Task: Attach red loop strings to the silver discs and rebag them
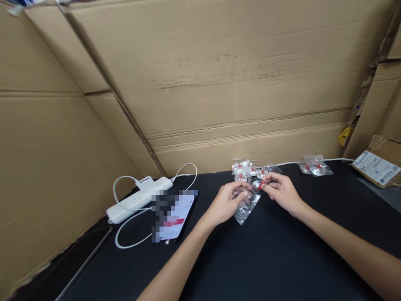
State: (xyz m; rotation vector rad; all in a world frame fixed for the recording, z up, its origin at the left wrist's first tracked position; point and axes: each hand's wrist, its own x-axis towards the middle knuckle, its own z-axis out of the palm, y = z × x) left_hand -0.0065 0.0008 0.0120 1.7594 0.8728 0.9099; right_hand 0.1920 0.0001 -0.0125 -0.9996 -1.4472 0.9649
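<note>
My left hand pinches a clear plastic bag, which hangs down just above the black tabletop. In my right hand, thumb and fingers are closed on the red part of a round, shiny metal disc. The disc is at the top of the bag, between both hands; whether it is partly inside the bag I cannot tell. Behind the hands lie several similar discs in clear bags, each with a red part at its middle. Two more bagged discs lie farther right.
At left are a white power strip with white cables and a lit phone, partly blurred out. A labelled brown package lies at the right edge. Cardboard walls stand round the black table.
</note>
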